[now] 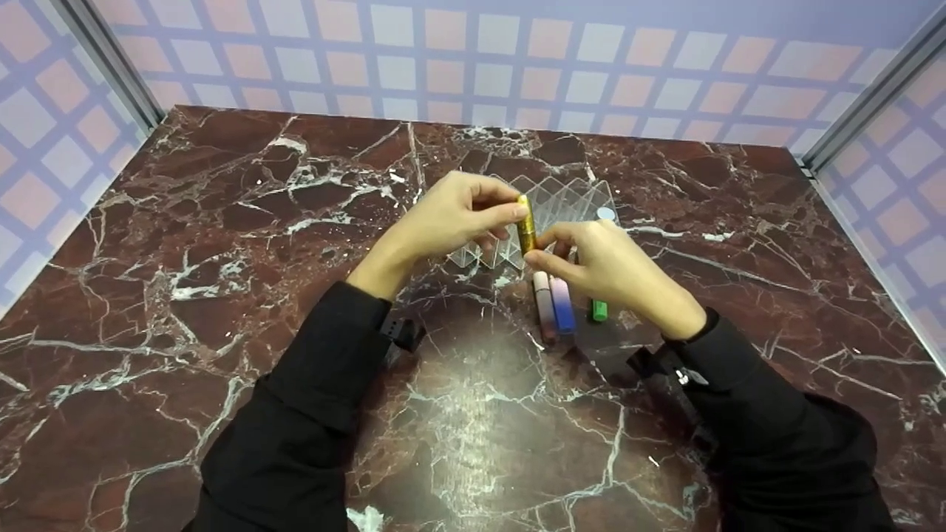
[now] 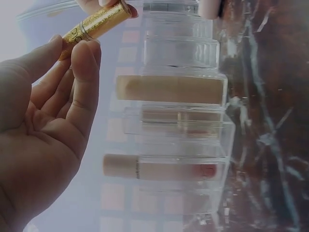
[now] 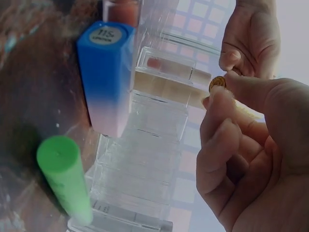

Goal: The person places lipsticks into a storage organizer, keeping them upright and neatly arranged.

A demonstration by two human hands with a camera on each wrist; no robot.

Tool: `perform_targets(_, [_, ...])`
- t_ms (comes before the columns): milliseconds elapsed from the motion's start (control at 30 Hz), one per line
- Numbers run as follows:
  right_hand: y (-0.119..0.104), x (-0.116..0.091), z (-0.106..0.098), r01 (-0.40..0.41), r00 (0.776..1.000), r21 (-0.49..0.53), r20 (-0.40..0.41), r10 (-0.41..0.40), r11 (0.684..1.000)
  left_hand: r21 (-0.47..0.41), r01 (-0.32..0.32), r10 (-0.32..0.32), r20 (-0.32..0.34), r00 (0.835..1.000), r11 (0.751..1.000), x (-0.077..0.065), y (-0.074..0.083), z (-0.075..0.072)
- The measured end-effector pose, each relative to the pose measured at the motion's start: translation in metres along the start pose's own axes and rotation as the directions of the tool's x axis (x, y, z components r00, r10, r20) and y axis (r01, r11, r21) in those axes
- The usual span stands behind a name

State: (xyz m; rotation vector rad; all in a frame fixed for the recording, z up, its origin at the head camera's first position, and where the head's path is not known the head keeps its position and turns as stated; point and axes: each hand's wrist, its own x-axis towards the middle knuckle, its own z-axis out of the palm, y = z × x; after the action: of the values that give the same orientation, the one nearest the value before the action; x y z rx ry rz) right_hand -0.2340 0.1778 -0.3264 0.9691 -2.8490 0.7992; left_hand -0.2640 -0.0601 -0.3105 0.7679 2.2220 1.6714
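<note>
A glittery gold lipstick tube (image 1: pixel 526 225) is held nearly upright above the table. My left hand (image 1: pixel 462 210) pinches its upper end between thumb and fingers, while the fingertips of my right hand (image 1: pixel 602 255) grip the lower end. In the left wrist view, the gold tube (image 2: pixel 96 26) shows a ring around its middle. Behind the hands stands a clear cosmetics organizer (image 1: pixel 576 196) with zigzag slots. A beige tube (image 2: pixel 171 89) and a pale lip gloss tube (image 2: pixel 159 166) occupy some of its slots.
On the table in front of the organizer are a blue-and-pink lipstick (image 1: pixel 562 307), a pale-capped tube (image 1: pixel 543 299) and a green tube (image 1: pixel 599 310). The marbled tabletop (image 1: pixel 222 332) meets patterned panels (image 1: pixel 443 66) at the back and sides.
</note>
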Motion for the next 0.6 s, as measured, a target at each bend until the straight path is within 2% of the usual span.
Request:
perform_targets(300, [0.000,0.008,-0.007,0.002,0.994,-0.023,-0.105,-0.005,1.000,0.174,-0.058,0.064,-0.034,0.997,0.983,0.009,0.021,-0.006])
perform_targets(600, [0.001,0.016,-0.013,-0.031,0.992,-0.041,-0.127,0.025,0.999,0.242,-0.062,0.078,-0.058,0.995,0.968,0.015,0.028,-0.004])
